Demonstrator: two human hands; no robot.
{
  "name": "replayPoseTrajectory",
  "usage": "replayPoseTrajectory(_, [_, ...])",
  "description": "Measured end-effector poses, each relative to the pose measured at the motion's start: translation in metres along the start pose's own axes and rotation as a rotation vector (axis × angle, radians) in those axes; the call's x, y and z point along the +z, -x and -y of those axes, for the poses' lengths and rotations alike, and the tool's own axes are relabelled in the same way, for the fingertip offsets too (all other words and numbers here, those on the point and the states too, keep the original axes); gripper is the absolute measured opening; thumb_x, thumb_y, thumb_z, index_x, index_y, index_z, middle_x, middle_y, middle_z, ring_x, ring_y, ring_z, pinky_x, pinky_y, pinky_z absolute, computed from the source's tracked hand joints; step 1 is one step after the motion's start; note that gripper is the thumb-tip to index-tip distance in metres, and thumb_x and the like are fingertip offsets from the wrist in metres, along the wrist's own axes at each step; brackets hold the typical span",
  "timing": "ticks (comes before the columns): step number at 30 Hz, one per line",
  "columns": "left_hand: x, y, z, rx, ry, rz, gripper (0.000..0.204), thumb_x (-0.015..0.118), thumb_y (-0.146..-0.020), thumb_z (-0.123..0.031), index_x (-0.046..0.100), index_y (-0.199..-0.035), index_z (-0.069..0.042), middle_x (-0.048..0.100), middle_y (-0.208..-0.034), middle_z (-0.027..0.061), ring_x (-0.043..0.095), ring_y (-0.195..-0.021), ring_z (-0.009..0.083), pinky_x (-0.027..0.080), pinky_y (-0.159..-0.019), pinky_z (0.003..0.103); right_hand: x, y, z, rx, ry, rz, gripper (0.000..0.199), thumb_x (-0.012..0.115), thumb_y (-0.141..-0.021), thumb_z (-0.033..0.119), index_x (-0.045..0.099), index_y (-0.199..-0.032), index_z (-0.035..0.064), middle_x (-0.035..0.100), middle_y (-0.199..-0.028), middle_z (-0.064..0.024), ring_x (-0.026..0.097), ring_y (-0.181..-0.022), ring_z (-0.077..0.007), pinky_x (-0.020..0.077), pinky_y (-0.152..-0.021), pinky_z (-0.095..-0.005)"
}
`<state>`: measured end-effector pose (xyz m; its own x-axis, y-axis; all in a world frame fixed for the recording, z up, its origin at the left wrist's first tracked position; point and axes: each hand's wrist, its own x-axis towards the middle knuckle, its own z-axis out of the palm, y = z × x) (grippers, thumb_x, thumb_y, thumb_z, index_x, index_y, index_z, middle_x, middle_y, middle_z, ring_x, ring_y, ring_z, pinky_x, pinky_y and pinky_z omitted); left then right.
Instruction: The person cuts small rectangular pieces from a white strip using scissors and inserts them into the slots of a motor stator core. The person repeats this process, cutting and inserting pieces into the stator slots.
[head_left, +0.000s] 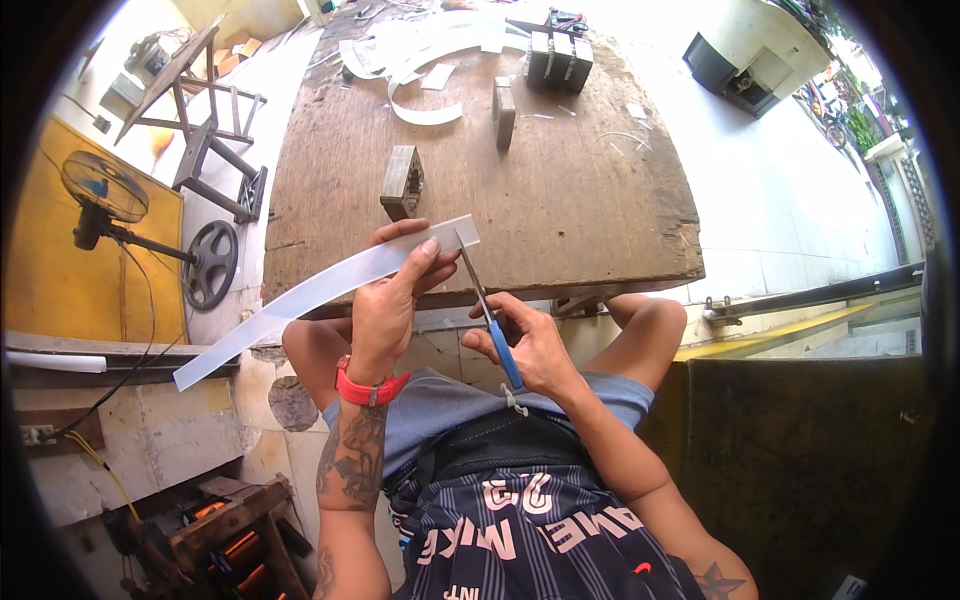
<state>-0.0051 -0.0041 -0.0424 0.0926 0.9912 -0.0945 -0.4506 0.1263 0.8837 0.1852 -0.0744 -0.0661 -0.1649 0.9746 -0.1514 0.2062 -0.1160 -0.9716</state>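
My left hand point(408, 268) pinches a long translucent white plastic strip point(290, 303) near its right end, thumb on top and fingers beneath. The rest of the strip slants down to the left past the table edge. In my right hand point(528, 345) is a pair of scissors point(504, 352) with blue handles. Its narrow metal blades point up and away, and their tips lie at the strip's right end, close to my left fingertips. Whether the blades are parted is too fine to see. Just beyond my left hand, a small rectangular laminated metal block point(401, 181) stands on the table.
The worn wooden table point(585, 210) bears a second upright block point(503, 112), a dark group of blocks point(558, 62) and curled white strips point(425, 115) at the far side. Left are a fan point(100, 195) and a stool point(215, 170). A dark panel point(800, 450) stands at right.
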Motion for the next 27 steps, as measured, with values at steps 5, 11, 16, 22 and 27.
replayPoseTrajectory(5, [0.0, -0.002, 0.002, -0.01, -0.015, 0.006, 0.035, 0.068, -0.103, -0.007, 0.055, -0.135, -0.001, 0.07, -0.12, 0.0175, 0.075, -0.107, 0.0253, 0.066, -0.093, 0.034, 0.0, 0.0, -0.003, 0.015, 0.001, -0.003, 0.039, 0.086, -0.092, 0.031, 0.069, -0.114, 0.0033, 0.062, -0.074, 0.0022, 0.052, -0.068, -0.0038, 0.0408, -0.06, -0.0232])
replayPoseTrajectory(11, [-0.002, -0.003, 0.004, -0.028, -0.016, 0.005, 0.035, 0.069, -0.103, -0.007, 0.056, -0.135, -0.001, 0.07, -0.119, 0.0178, 0.075, -0.107, 0.0251, 0.066, -0.092, 0.034, 0.005, -0.002, -0.009, 0.026, -0.088, -0.025, 0.049, 0.088, -0.088, 0.04, 0.068, -0.11, 0.0016, 0.047, -0.064, 0.0035, 0.04, -0.063, -0.0064, 0.0329, -0.055, -0.0275])
replayPoseTrajectory(16, [-0.002, 0.0, 0.005, -0.043, -0.033, -0.012, 0.034, 0.069, -0.103, -0.007, 0.056, -0.134, -0.001, 0.07, -0.119, 0.0176, 0.076, -0.106, 0.0246, 0.066, -0.09, 0.033, 0.007, 0.0, -0.009, 0.019, -0.073, -0.037, 0.045, 0.088, -0.09, 0.038, 0.069, -0.109, 0.001, 0.049, -0.064, 0.0032, 0.041, -0.063, -0.0061, 0.033, -0.054, -0.0277])
replayPoseTrajectory(22, [0.001, 0.006, 0.007, -0.077, -0.074, -0.033, 0.035, 0.071, -0.102, -0.009, 0.057, -0.133, -0.001, 0.07, -0.118, 0.017, 0.076, -0.103, 0.0235, 0.066, -0.087, 0.033, 0.007, -0.006, -0.009, 0.028, -0.064, -0.025, 0.036, 0.086, -0.093, 0.03, 0.069, -0.109, 0.0033, 0.06, -0.07, 0.0032, 0.055, -0.062, -0.0046, 0.0417, -0.055, -0.0235])
replayPoseTrajectory(27, [-0.002, 0.003, 0.003, -0.037, -0.08, -0.082, 0.035, 0.071, -0.101, -0.009, 0.057, -0.132, -0.001, 0.07, -0.118, 0.0173, 0.076, -0.1, 0.0239, 0.066, -0.082, 0.032, 0.007, -0.005, -0.011, 0.064, -0.099, -0.012, 0.038, 0.086, -0.092, 0.031, 0.068, -0.11, 0.0033, 0.062, -0.074, 0.0022, 0.056, -0.064, -0.0053, 0.0436, -0.057, -0.0236])
